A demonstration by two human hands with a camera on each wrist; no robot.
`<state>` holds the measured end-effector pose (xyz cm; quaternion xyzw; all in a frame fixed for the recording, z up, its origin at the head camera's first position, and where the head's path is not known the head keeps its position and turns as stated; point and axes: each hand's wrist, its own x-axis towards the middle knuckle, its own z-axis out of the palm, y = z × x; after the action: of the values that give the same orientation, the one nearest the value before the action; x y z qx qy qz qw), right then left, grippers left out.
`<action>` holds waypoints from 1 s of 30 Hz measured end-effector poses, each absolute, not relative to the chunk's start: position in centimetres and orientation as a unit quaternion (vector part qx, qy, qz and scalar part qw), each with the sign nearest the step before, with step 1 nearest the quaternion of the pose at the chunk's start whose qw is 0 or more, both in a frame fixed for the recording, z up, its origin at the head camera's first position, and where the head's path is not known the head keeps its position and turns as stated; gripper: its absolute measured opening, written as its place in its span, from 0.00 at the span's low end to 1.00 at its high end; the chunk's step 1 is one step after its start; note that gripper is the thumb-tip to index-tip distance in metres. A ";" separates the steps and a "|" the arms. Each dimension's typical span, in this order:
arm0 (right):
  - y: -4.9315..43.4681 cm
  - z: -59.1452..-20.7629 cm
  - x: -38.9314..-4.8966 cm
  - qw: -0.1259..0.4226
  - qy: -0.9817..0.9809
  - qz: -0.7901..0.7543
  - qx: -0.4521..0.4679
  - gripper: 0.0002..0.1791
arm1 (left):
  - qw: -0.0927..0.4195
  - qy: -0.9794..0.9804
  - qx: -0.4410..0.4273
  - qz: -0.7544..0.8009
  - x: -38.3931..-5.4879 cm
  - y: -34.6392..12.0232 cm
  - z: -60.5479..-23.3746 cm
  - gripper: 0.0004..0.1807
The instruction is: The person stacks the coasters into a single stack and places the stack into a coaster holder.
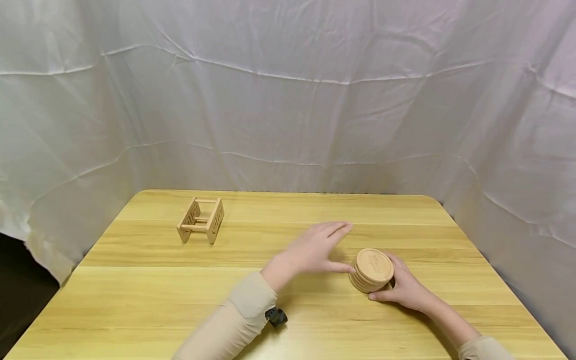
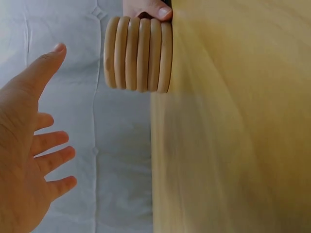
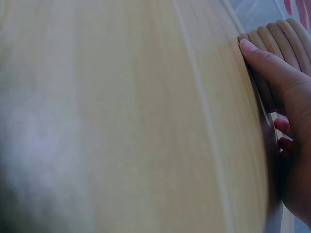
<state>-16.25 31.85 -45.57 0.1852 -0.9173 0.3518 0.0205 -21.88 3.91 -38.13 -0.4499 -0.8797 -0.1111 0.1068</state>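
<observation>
A stack of several round wooden coasters (image 1: 372, 267) stands on the right half of the table, the top one bearing a small engraved mark. My right hand (image 1: 407, 290) grips the stack low on its right side, thumb at the near side. In the right wrist view, the thumb (image 3: 267, 58) lies across the lower coasters. My left hand (image 1: 315, 250) is to the left of the stack, fingers extended and thumb spread, holding nothing. The left wrist view shows this hand's palm facing the coasters (image 2: 138, 56), with a gap between.
A small wooden rack (image 1: 201, 220) with cut-out side panels and thin rods stands at the back left of the wooden table (image 1: 135, 300). Pale fabric curtains (image 1: 288, 125) hang behind and along both sides. A black device (image 1: 276, 317) is at the left wrist.
</observation>
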 end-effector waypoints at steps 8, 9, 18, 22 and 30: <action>31.9 -45.5 -16.2 0.014 -0.920 0.351 0.176 0.57 | 0.038 -0.879 -0.458 -0.124 -21.5 5.8 -38.4 0.53; 31.8 -45.5 -16.2 0.014 -0.919 0.351 0.177 0.56 | 0.032 -0.878 -0.460 -0.129 -21.5 6.0 -38.6 0.52; 31.7 -45.4 -16.3 0.012 -0.917 0.356 0.181 0.56 | -0.035 -0.876 -0.447 -0.176 -21.4 7.7 -39.7 0.52; 31.8 -45.4 -16.3 0.007 -0.918 0.356 0.175 0.57 | -0.057 -0.876 -0.437 -0.195 -21.3 8.3 -39.8 0.53; 31.9 -45.8 -16.5 0.001 -0.920 0.356 0.165 0.58 | -0.073 -0.879 -0.421 -0.213 -21.4 9.2 -40.4 0.52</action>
<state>-16.46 31.92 -45.80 0.1653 -0.9196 0.3563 0.0008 -21.36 9.18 -40.38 -0.4207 -0.8788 -0.2132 -0.0734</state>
